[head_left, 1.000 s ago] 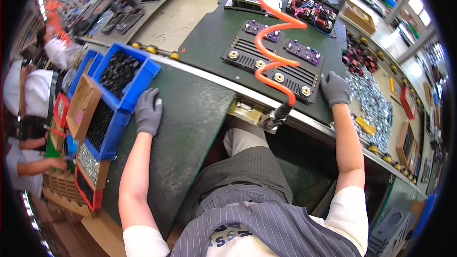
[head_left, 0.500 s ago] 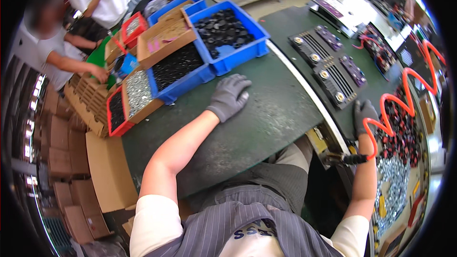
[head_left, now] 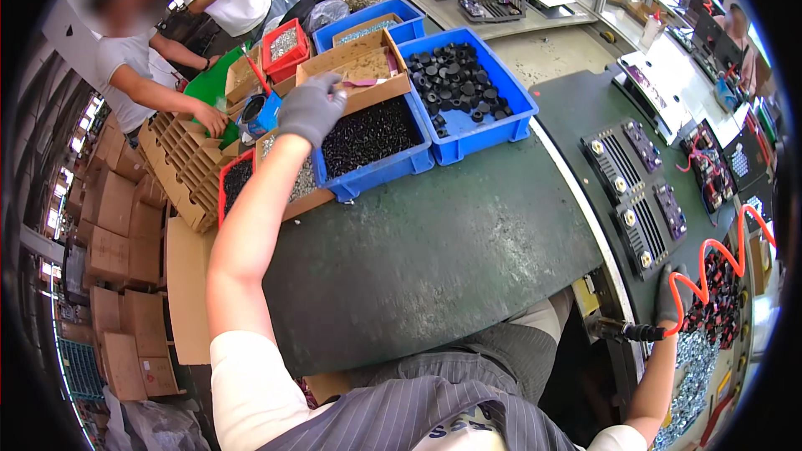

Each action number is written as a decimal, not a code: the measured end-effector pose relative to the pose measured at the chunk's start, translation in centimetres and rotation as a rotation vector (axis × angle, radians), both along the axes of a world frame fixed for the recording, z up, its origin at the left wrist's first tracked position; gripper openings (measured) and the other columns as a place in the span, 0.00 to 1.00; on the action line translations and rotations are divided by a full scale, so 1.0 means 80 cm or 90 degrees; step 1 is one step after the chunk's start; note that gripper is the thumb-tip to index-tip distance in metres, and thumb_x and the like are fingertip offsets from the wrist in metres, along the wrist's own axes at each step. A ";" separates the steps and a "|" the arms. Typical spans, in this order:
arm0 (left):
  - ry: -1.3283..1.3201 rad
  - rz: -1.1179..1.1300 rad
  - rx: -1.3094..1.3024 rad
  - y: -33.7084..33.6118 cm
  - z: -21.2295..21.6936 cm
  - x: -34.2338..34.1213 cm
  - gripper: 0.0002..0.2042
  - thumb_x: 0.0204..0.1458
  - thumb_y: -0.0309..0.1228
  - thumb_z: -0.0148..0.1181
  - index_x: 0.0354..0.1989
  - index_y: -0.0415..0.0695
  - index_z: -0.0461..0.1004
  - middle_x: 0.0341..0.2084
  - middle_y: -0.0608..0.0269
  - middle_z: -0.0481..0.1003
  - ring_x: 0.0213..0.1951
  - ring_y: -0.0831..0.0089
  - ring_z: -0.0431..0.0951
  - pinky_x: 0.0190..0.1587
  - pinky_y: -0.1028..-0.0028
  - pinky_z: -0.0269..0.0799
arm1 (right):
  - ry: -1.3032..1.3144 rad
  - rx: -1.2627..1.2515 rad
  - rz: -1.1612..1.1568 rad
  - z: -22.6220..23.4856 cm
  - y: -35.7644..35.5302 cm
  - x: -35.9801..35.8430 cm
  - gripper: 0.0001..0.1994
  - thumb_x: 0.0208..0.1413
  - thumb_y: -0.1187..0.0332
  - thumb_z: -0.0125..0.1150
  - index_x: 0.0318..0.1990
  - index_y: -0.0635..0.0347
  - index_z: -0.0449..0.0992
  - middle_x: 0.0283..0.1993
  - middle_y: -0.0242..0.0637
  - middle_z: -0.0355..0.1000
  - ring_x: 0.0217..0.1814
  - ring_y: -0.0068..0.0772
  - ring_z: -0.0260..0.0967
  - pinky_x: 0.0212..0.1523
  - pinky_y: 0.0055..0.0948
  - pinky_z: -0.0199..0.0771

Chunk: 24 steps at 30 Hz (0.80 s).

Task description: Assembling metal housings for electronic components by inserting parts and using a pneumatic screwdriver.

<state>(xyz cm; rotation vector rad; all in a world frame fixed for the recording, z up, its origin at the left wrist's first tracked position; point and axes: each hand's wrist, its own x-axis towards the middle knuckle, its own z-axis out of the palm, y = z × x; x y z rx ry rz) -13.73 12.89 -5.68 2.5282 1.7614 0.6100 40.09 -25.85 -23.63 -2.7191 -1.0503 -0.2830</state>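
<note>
My left hand [head_left: 312,110], in a grey glove, is over the near edge of a shallow cardboard tray [head_left: 376,102]. Its fingers are slightly bent and apart, close to a pink strip [head_left: 361,83] lying in the tray; I see nothing held. Below the hand is a blue bin [head_left: 424,156] of small black parts. My right hand [head_left: 671,294], also gloved, rests with fingers extended at the edge of the dark work surface, beside two black finned metal plates [head_left: 632,200] with brass-coloured round fittings. An orange coiled hose [head_left: 708,246] crosses in front of that hand.
A second blue bin [head_left: 484,149] holds black round caps. Red boxes [head_left: 285,44] and a cardboard divider [head_left: 180,171] stand to the left, near a co-worker's hand [head_left: 210,119]. On the right lie red-and-black parts [head_left: 720,292] and a heap of shiny metal pieces [head_left: 689,384].
My left hand has lifted off the green table and moved left and away to the cardboard tray. The view has shifted; my right hand stays near the finned plates.
</note>
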 end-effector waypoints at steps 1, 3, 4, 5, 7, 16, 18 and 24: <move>0.059 0.064 0.008 0.023 -0.001 -0.013 0.17 0.50 0.41 0.51 0.45 0.46 0.73 0.38 0.50 0.75 0.41 0.56 0.75 0.45 0.63 0.69 | -0.001 0.002 -0.002 -0.002 -0.009 0.004 0.16 0.56 0.57 0.48 0.30 0.63 0.65 0.28 0.54 0.68 0.33 0.58 0.65 0.31 0.48 0.63; 0.114 0.121 0.015 0.068 -0.005 -0.025 0.17 0.49 0.43 0.50 0.44 0.49 0.74 0.39 0.51 0.75 0.42 0.56 0.75 0.45 0.62 0.70 | 0.051 0.009 0.000 -0.002 -0.028 0.008 0.15 0.55 0.57 0.49 0.29 0.63 0.65 0.28 0.53 0.68 0.32 0.57 0.65 0.31 0.48 0.62; 0.180 0.183 -0.053 0.085 -0.005 -0.024 0.19 0.49 0.45 0.50 0.44 0.48 0.74 0.41 0.50 0.74 0.44 0.56 0.74 0.46 0.62 0.69 | 0.060 -0.003 -0.022 0.004 -0.033 0.005 0.15 0.55 0.57 0.49 0.32 0.63 0.68 0.30 0.52 0.69 0.34 0.56 0.66 0.32 0.47 0.63; 0.247 0.244 -0.122 0.100 -0.006 -0.022 0.20 0.49 0.46 0.50 0.45 0.47 0.74 0.43 0.50 0.73 0.45 0.57 0.74 0.47 0.62 0.69 | 0.059 -0.004 -0.026 -0.003 -0.041 0.008 0.15 0.55 0.57 0.49 0.32 0.63 0.68 0.30 0.52 0.69 0.34 0.56 0.66 0.32 0.47 0.63; 0.276 0.259 -0.173 0.122 -0.011 -0.010 0.24 0.48 0.48 0.50 0.48 0.45 0.72 0.46 0.51 0.72 0.48 0.57 0.73 0.49 0.63 0.68 | 0.019 0.050 -0.019 -0.019 -0.064 0.024 0.13 0.55 0.59 0.47 0.33 0.62 0.69 0.27 0.51 0.69 0.29 0.54 0.68 0.27 0.46 0.62; 0.245 0.284 -0.245 0.190 -0.057 0.003 0.19 0.40 0.41 0.57 0.38 0.41 0.77 0.40 0.51 0.75 0.42 0.61 0.76 0.44 0.69 0.70 | 0.063 0.010 -0.103 -0.015 -0.133 0.038 0.11 0.57 0.64 0.48 0.38 0.63 0.70 0.32 0.52 0.69 0.33 0.54 0.67 0.34 0.42 0.65; 0.167 0.310 -0.308 0.189 -0.053 0.010 0.19 0.40 0.37 0.55 0.41 0.41 0.76 0.42 0.51 0.74 0.46 0.59 0.75 0.47 0.66 0.69 | 0.057 0.017 -0.108 -0.016 -0.147 0.045 0.12 0.57 0.63 0.48 0.38 0.63 0.70 0.32 0.52 0.69 0.33 0.54 0.67 0.34 0.42 0.64; 0.003 0.326 -0.192 0.176 -0.058 -0.003 0.17 0.40 0.41 0.58 0.37 0.45 0.78 0.34 0.55 0.77 0.37 0.63 0.78 0.41 0.68 0.71 | 0.017 0.012 -0.112 -0.019 -0.160 0.044 0.12 0.57 0.63 0.47 0.31 0.65 0.65 0.28 0.52 0.66 0.30 0.56 0.63 0.32 0.43 0.62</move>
